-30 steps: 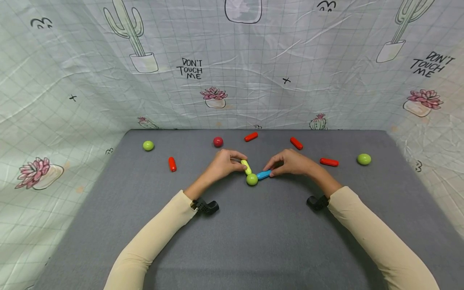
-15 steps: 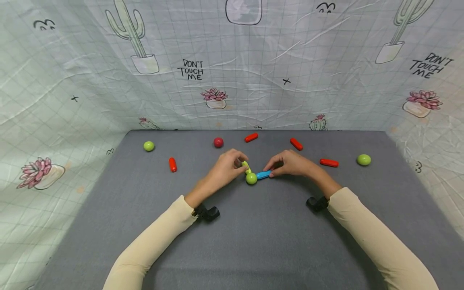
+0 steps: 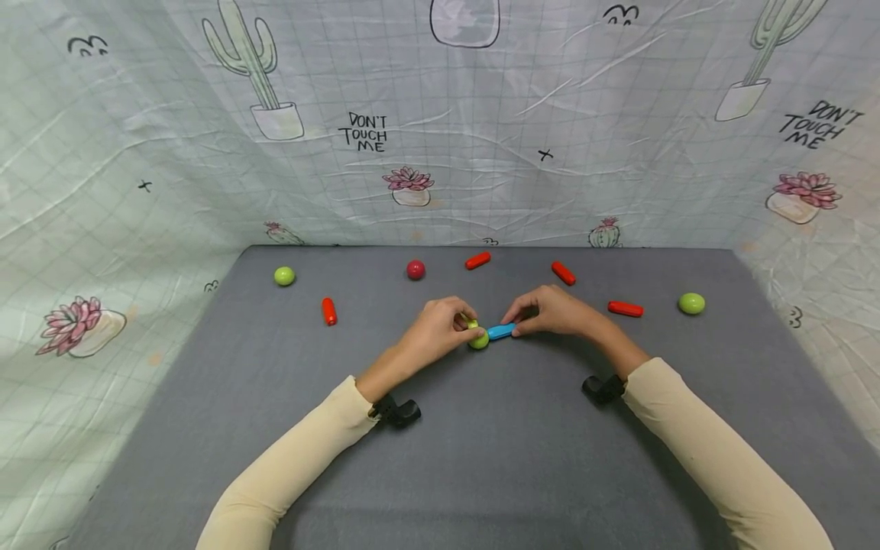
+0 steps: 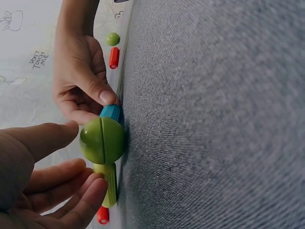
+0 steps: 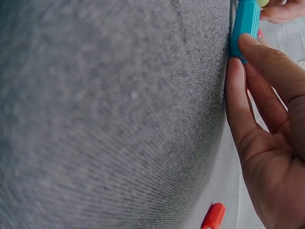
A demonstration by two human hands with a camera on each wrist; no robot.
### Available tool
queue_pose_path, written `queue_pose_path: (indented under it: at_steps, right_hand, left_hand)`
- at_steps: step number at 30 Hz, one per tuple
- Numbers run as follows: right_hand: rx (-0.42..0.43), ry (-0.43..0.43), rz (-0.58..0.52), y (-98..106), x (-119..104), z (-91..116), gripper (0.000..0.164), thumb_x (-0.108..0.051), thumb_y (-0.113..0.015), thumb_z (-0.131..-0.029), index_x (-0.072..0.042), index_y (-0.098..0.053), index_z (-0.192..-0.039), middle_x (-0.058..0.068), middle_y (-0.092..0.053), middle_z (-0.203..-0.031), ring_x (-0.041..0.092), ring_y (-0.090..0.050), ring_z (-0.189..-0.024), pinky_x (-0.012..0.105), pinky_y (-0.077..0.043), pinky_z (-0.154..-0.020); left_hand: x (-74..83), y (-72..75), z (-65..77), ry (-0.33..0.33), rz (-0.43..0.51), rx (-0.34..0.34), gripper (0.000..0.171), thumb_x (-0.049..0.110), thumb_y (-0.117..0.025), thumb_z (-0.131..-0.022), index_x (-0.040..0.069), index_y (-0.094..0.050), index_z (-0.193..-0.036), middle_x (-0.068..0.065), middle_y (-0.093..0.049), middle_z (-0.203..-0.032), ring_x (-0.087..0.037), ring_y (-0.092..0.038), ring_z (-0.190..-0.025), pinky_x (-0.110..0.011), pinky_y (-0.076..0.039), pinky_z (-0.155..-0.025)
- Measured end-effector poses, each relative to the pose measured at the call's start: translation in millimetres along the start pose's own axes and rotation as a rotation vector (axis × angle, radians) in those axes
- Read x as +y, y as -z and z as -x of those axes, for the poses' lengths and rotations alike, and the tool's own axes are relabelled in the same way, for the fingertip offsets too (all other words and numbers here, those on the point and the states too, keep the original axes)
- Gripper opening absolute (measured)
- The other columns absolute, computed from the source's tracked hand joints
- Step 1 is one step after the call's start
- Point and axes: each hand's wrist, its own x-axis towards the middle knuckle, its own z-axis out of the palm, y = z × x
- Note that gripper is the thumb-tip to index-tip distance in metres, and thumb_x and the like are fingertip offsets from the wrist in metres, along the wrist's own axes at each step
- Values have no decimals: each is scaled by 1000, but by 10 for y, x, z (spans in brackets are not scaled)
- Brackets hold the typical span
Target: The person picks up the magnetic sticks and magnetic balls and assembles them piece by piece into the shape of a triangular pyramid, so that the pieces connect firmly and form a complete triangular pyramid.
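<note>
A glossy green ball (image 4: 102,140) with a seam lies on the grey table, joined or touching a blue ridged stick (image 3: 501,331) on one side and a yellow-green ridged stick (image 4: 109,183) on another. Around the ball and the yellow-green stick, my left hand (image 3: 440,330) has its thumb and fingers spread apart. Its fingertips lie close by the yellow-green stick; whether they touch it, I cannot tell. My right hand (image 3: 550,309) pinches the outer end of the blue stick (image 5: 246,28) between thumb and fingers. In the head view the left hand partly hides the ball and yellow-green stick.
Red sticks lie at the left (image 3: 329,312), back (image 3: 477,260), back right (image 3: 563,273) and right (image 3: 625,308). A red ball (image 3: 415,270) and green balls at left (image 3: 284,276) and right (image 3: 691,303) also rest there. A printed curtain (image 3: 481,114) hangs behind the table.
My left hand has let go of the yellow-green stick and shifted toward me, its thumb now by the green ball. The right hand stays still on the blue stick.
</note>
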Motion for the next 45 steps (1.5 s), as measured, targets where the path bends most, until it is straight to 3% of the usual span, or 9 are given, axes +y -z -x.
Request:
queue_pose_path:
  at_steps: [10, 18, 25, 31, 39, 45]
  right_hand:
    - [3, 7, 11, 3, -9, 3, 21, -14, -83, -86, -15, -80, -107, -1, -76, -104, 14, -70, -93, 27, -58, -78]
    - [1, 24, 2, -8, -9, 14, 21, -13, -82, -87, -13, -80, -108, 1, -76, -105, 15, -70, -95, 26, -57, -78]
    - [-10, 54, 8, -27, -31, 43, 21, -14, -81, -88, -12, -79, -110, 1, -76, -105, 14, -70, -94, 27, -57, -80]
    - [-10, 61, 6, -78, -101, 78, 22, -15, -82, -87, -14, -79, -109, -4, -76, -101, 12, -70, -91, 26, -58, -78]
    - [-4, 70, 6, -133, -157, 107, 22, -14, -81, -88, -15, -78, -110, -5, -75, -99, 12, -70, -90, 28, -58, -78]
    - [2, 69, 15, -178, -169, 105, 23, -13, -81, -88, -13, -77, -111, -5, -75, -101, 11, -70, -90, 27, -58, -79]
  left_hand:
    - [19, -2, 8, -28, -44, -2, 27, 20, -87, -83, 2, -76, -100, -8, -71, -100, -16, -68, -88, -21, -56, -74]
    - [-5, 0, 15, -87, -24, -15, 22, 16, -86, -83, 2, -79, -99, -11, -72, -115, -21, -71, -102, -25, -59, -82]
    - [-56, 26, 32, -130, -44, -10, 24, 17, -86, -83, 4, -80, -102, -7, -76, -108, -14, -73, -92, -21, -58, -80]
    - [-67, 75, 51, -124, -53, -13, 23, 16, -87, -82, 6, -81, -102, -7, -77, -104, -13, -73, -90, -23, -58, -79]
    - [-62, 128, 74, -64, -35, -25, 22, 15, -86, -83, 7, -81, -102, -5, -78, -101, -11, -73, -90, -20, -57, -77]
    - [-77, 136, 82, -32, 17, -26, 22, 11, -84, -85, 4, -79, -105, -7, -77, -102, -12, -73, -90, -19, -58, -76]
